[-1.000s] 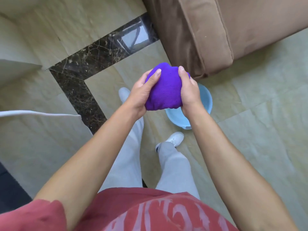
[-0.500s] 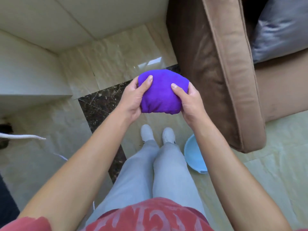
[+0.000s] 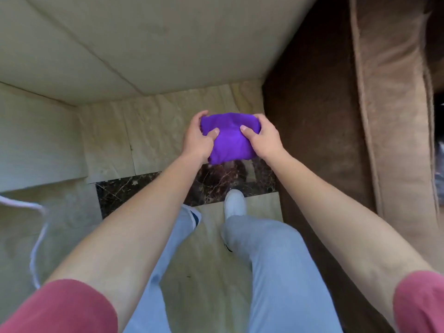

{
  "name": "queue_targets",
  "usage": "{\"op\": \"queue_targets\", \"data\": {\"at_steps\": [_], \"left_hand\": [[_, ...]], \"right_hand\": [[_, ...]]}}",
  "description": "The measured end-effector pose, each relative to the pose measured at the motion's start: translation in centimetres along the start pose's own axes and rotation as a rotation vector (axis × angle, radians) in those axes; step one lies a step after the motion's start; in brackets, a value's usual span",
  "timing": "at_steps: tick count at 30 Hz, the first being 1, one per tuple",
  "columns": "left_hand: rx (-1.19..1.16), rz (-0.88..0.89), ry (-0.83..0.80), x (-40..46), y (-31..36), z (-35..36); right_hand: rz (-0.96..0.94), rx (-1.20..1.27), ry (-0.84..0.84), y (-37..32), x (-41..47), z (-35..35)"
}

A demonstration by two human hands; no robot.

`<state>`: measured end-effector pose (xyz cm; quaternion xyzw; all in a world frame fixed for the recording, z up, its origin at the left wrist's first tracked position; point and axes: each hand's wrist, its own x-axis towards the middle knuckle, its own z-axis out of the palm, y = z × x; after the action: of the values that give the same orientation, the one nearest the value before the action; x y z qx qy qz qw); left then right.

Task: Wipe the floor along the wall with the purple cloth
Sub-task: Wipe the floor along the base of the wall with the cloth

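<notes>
A bunched purple cloth (image 3: pixel 230 143) is held in the air in front of me, above the floor. My left hand (image 3: pixel 197 138) grips its left side with the thumb pressed into the fabric. My right hand (image 3: pixel 263 138) grips its right side the same way. Beyond the cloth, the beige marble floor (image 3: pixel 156 131) meets the cream wall (image 3: pixel 153 51) at a straight seam. A dark marble band (image 3: pixel 125 191) crosses the floor below my hands.
A brown sofa (image 3: pixel 336 140) stands close on the right, its side running up to the wall. A pale step or ledge (image 3: pixel 40 140) juts in at left. A white cable (image 3: pixel 36 236) lies on the floor at lower left. My feet stand by the dark band.
I have stepped forward toward the wall, which now fills the upper view. The blue basin has dropped out of sight. Both hands still grip the cloth, lower and further out.
</notes>
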<state>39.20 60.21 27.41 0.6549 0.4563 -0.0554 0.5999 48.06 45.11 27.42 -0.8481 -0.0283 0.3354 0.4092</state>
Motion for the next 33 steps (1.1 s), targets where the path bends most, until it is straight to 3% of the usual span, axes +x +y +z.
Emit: {"op": "queue_targets", "data": {"at_steps": [5, 9, 12, 16, 20, 23, 27, 29, 31, 33], "left_hand": [[0.115, 0.126, 0.088, 13.8, -5.8, 2.8], [0.174, 0.207, 0.096, 22.5, -11.2, 4.1], [0.177, 0.257, 0.07, 27.8, -14.1, 5.5], [0.17, 0.28, 0.038, 33.1, -17.0, 7.2], [0.052, 0.169, -0.073, 36.6, -17.4, 7.0], [0.215, 0.171, 0.004, 37.5, -17.5, 3.9], [0.818, 0.228, 0.073, 35.3, -20.9, -0.3], [0.931, 0.186, 0.116, 33.8, -24.1, -2.1], [0.947, 0.126, 0.084, 32.3, -27.3, -3.8], [1.016, 0.121, 0.047, 31.3, -30.0, -5.3]], "right_hand": [[-0.193, -0.264, 0.025, 5.2, 14.3, 5.5], [-0.253, -0.327, -0.008, 9.4, 22.3, 8.7], [-0.279, -0.353, 0.058, 12.6, 27.0, 10.6], [-0.259, -0.4, 0.102, 16.1, 31.4, 12.9], [-0.259, -0.435, 0.132, 17.4, 34.2, 13.1], [-0.242, -0.415, 0.171, 17.1, 35.4, 13.3], [-0.343, -0.653, 0.383, 16.1, 35.0, 13.5], [-0.437, -0.8, 0.291, 16.3, 33.5, 15.3], [-0.446, -0.926, 0.079, 17.6, 32.5, 17.6], [-0.43, -0.989, -0.008, 19.4, 32.6, 18.6]]}}
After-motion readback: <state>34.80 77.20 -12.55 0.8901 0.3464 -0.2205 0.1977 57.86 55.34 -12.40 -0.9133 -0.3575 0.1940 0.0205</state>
